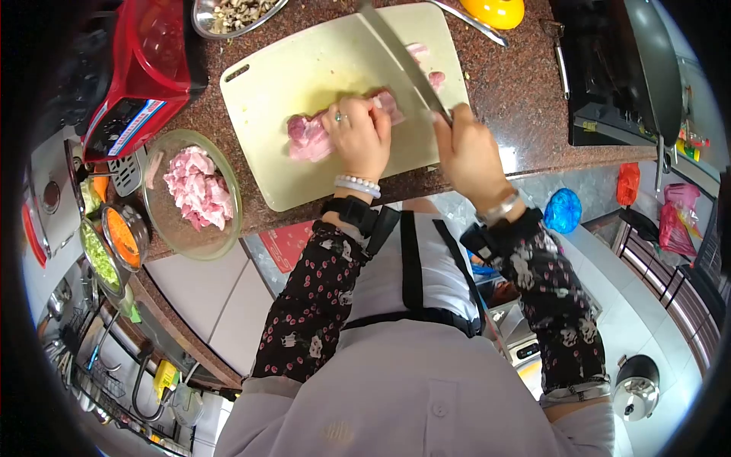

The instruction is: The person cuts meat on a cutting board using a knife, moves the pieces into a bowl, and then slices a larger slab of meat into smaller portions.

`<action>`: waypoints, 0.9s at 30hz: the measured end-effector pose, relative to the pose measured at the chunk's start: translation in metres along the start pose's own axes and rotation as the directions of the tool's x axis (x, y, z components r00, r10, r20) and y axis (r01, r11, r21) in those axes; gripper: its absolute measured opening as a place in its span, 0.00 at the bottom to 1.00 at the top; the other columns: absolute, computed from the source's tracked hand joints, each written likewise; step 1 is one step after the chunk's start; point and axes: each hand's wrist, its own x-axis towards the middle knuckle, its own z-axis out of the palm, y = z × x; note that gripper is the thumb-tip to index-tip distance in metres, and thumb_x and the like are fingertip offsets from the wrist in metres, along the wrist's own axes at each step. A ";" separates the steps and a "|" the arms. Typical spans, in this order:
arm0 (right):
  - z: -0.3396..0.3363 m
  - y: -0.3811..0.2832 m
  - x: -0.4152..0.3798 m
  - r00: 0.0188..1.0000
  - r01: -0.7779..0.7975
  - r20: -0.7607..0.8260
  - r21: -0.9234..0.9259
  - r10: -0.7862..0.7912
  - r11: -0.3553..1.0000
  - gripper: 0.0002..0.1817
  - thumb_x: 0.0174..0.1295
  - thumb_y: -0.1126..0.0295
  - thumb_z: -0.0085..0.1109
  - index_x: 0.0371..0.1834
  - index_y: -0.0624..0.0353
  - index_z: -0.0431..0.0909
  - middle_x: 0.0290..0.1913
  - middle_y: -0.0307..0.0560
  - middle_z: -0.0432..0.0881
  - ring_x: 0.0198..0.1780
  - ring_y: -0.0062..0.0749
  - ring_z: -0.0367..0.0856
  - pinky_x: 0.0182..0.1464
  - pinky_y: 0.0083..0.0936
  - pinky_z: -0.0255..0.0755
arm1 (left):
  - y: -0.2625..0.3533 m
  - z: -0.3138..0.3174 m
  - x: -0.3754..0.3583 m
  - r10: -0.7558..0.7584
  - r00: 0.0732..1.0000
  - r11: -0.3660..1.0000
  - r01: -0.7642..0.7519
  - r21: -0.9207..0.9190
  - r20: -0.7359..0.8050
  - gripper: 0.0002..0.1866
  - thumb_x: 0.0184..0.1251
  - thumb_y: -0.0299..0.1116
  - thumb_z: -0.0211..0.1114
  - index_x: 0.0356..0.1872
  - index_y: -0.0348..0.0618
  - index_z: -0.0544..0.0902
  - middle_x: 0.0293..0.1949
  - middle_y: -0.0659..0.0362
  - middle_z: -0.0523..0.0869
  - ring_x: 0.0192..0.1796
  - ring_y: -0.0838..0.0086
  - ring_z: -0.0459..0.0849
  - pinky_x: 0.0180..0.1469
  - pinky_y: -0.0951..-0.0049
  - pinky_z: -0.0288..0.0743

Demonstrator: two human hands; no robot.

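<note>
A pale cutting board (266,171) lies on the speckled stone counter. On it rests a piece of raw meat (308,143), and my left hand (360,135) presses down on it with curled fingers. My right hand (472,156) is wrapped around the handle of a kitchen knife (407,65). The blade points away from me and to the left, just right of the meat, and seems apart from it. Small cut bits of meat (436,80) lie on the board to the right of the blade. The knife's handle is mostly hidden in my fingers.
Left of the board stands a glass bowl (232,242) of cut raw meat (196,186). Beyond it are bowls of shredded orange (122,234) and green (99,255) vegetables and a red appliance (145,68). A bowl of chopped mushrooms (240,14) is behind; a wok (640,68) stands right.
</note>
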 end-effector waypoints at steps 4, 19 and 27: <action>-0.018 -0.013 -0.032 0.992 -0.109 0.067 0.114 0.102 0.987 0.20 0.69 0.58 0.49 0.30 0.67 0.66 0.20 0.68 0.77 0.25 0.65 0.78 0.29 0.51 0.73 | 0.000 0.001 -0.001 0.008 1.000 0.997 -0.009 0.075 0.015 0.06 0.57 0.30 0.61 0.31 0.44 0.72 0.31 0.54 0.78 0.40 0.54 0.74 0.44 0.54 0.63; 0.017 -0.042 -0.031 0.989 -0.079 0.110 -0.125 0.093 0.989 0.19 0.67 0.57 0.52 0.32 0.64 0.65 0.20 0.63 0.78 0.25 0.60 0.81 0.26 0.48 0.76 | 0.008 0.006 0.007 -0.070 0.996 0.965 0.055 0.257 0.048 0.09 0.49 0.29 0.62 0.31 0.42 0.73 0.35 0.52 0.78 0.44 0.56 0.74 0.45 0.57 0.63; 0.001 -0.007 -0.095 0.964 -0.170 0.194 -0.076 0.182 0.982 0.19 0.67 0.57 0.52 0.37 0.66 0.67 0.22 0.64 0.79 0.26 0.61 0.81 0.28 0.50 0.76 | 0.010 0.009 0.005 -0.141 0.984 0.954 0.106 0.281 0.106 0.09 0.56 0.27 0.55 0.38 0.38 0.74 0.43 0.50 0.80 0.48 0.55 0.75 0.50 0.58 0.61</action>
